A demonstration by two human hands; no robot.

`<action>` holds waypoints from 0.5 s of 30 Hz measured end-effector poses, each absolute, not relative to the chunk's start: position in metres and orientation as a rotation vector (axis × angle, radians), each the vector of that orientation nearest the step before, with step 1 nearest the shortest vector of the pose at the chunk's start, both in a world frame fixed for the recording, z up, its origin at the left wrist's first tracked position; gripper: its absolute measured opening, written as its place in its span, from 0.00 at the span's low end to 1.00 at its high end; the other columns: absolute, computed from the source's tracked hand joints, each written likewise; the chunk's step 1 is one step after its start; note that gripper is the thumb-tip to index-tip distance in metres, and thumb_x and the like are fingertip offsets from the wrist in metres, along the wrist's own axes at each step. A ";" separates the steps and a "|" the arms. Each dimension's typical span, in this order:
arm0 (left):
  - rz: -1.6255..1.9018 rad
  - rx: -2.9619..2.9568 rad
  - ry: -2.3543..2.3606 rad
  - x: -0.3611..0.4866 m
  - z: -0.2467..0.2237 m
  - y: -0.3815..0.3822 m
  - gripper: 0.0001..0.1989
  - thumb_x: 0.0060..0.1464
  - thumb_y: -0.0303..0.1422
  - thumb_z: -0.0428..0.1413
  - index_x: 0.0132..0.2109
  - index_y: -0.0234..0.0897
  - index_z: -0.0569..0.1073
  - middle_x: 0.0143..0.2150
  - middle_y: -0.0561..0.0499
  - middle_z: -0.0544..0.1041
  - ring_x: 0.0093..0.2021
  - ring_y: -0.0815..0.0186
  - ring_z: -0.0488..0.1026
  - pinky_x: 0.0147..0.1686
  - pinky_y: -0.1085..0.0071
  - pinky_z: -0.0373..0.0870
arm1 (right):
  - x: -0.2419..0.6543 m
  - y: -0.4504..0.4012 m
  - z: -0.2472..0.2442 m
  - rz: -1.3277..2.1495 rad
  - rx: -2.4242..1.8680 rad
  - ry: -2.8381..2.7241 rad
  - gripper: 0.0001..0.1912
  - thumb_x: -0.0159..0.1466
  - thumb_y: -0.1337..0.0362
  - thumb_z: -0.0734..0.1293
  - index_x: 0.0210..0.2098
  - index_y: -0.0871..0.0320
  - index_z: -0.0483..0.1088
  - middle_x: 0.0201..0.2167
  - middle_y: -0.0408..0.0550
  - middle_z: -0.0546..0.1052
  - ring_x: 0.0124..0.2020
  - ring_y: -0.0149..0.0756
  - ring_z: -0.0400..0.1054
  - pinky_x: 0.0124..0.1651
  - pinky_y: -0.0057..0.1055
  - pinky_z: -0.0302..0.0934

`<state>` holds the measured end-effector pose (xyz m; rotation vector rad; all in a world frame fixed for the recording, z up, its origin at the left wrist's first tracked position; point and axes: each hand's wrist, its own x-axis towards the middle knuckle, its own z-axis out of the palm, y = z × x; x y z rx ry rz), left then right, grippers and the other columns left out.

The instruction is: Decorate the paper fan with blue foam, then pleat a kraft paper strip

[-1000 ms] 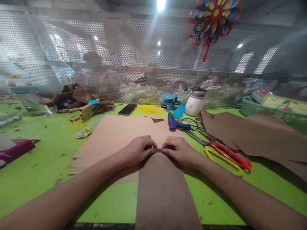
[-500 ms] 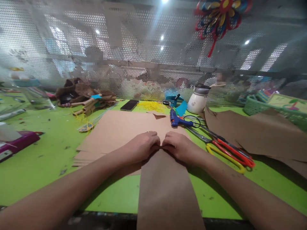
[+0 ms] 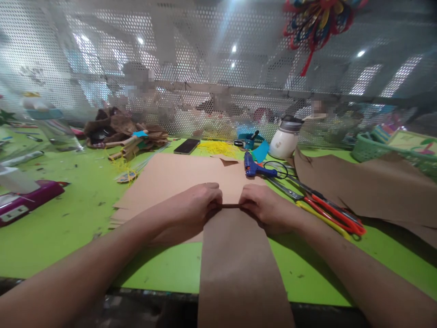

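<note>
A long strip of brown paper (image 3: 239, 264) runs from between my hands down over the table's front edge. Its far end shows a narrow rolled or folded edge. My left hand (image 3: 208, 200) pinches the left part of that edge, and my right hand (image 3: 254, 202) pinches the right part, with a short gap between them. Under and beyond my hands lies a stack of lighter brown sheets (image 3: 170, 175). To the right of my right hand are a blue glue gun (image 3: 256, 167) and scissors with red and yellow handles (image 3: 327, 214).
On the green table (image 3: 68, 241) stand a white jar (image 3: 285, 140), a phone (image 3: 186, 146), yellow shreds (image 3: 218, 147) and a purple power strip (image 3: 34, 200). Brown paper (image 3: 368, 187) and a green basket (image 3: 365, 148) are at right, a brown bundle (image 3: 116, 127) at back left.
My hands have moved apart along the folded edge of the strip, so more of that edge shows between them. The camera view has shifted slightly.
</note>
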<state>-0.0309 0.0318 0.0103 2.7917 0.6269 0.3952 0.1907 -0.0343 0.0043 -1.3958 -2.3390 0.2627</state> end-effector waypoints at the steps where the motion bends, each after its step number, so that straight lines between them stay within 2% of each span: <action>1: 0.387 2.791 0.633 -0.031 0.011 0.031 0.05 0.52 0.27 0.50 0.32 0.38 0.70 0.32 0.52 0.68 0.29 0.69 0.65 0.29 0.73 0.60 | 0.191 -0.035 0.005 0.276 -1.398 -2.336 0.07 0.59 0.75 0.63 0.30 0.59 0.71 0.32 0.47 0.73 0.35 0.34 0.66 0.39 0.29 0.57; 10: 0.354 2.795 0.649 -0.032 0.014 0.032 0.06 0.51 0.27 0.50 0.31 0.38 0.72 0.31 0.52 0.69 0.29 0.68 0.65 0.28 0.72 0.60 | 0.197 -0.040 0.008 0.281 -1.422 -2.378 0.08 0.59 0.75 0.62 0.32 0.58 0.70 0.34 0.48 0.73 0.37 0.35 0.65 0.39 0.29 0.57; 15: 0.324 2.797 0.651 -0.031 0.015 0.035 0.05 0.48 0.27 0.52 0.31 0.39 0.73 0.30 0.52 0.69 0.27 0.69 0.64 0.27 0.73 0.59 | 0.203 -0.040 0.002 0.218 -1.432 -2.365 0.06 0.58 0.74 0.62 0.30 0.58 0.69 0.32 0.47 0.72 0.34 0.34 0.63 0.37 0.29 0.55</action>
